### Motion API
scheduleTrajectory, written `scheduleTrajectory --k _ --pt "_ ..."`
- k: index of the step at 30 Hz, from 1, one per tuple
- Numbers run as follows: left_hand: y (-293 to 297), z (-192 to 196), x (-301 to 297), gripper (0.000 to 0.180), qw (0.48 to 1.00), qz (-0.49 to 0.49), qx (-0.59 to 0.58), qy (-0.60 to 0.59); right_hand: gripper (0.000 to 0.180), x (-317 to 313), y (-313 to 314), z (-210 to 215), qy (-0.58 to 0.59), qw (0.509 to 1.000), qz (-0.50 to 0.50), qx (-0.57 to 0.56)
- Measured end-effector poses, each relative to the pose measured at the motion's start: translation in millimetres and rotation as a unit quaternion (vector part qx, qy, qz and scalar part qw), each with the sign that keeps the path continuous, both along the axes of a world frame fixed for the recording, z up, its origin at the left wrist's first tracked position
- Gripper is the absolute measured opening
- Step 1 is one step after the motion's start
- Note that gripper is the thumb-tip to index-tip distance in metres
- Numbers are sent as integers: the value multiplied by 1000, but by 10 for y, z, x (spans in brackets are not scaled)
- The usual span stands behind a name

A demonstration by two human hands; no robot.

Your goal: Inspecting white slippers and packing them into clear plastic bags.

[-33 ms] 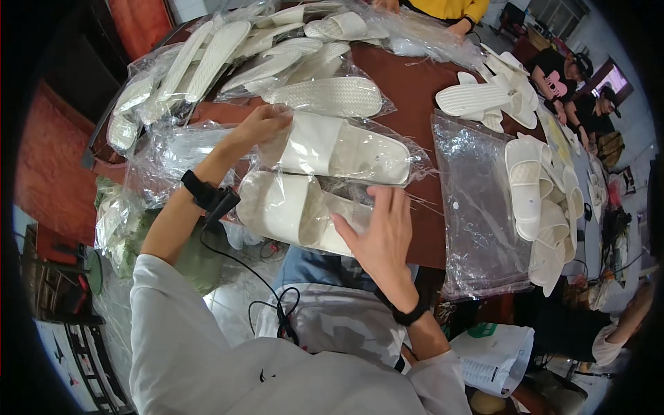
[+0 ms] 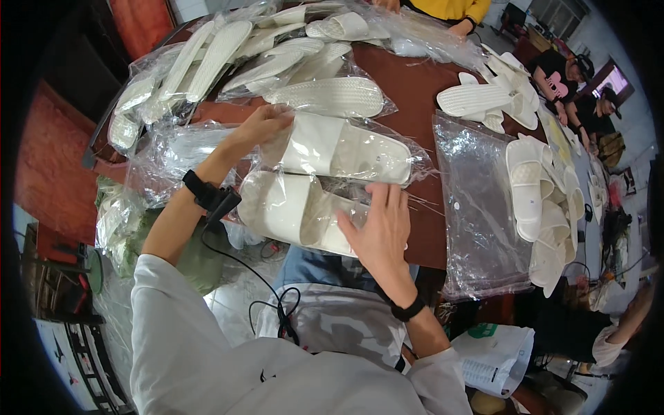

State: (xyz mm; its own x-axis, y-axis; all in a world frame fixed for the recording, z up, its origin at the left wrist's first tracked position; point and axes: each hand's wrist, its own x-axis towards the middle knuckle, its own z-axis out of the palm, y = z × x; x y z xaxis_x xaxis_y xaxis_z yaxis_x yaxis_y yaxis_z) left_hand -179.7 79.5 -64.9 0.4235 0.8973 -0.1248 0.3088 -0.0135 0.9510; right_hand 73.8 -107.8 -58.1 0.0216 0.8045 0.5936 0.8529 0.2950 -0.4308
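A dark reddish-brown table (image 2: 415,90) fills the middle of the frame, strewn with white slippers. Two bagged slippers (image 2: 325,180) lie at its near edge, bagged pairs (image 2: 235,55) crowd the upper left, loose slippers (image 2: 546,200) pile at right beside an empty clear bag (image 2: 477,207).

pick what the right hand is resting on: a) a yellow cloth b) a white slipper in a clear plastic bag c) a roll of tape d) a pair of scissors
b, the right hand lies flat on the near white slipper, which sits inside a clear plastic bag at the table edge, while the left hand touches the slipper behind it.
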Motion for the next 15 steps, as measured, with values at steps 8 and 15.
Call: scheduleTrajectory --k 8,15 --pt "-57 106 -11 25 998 -9 53 -27 14 554 -349 -223 242 962 -18 -128" --pt "184 -47 37 25 997 -39 68 -3 16 870 -883 -416 346 903 -42 -252"
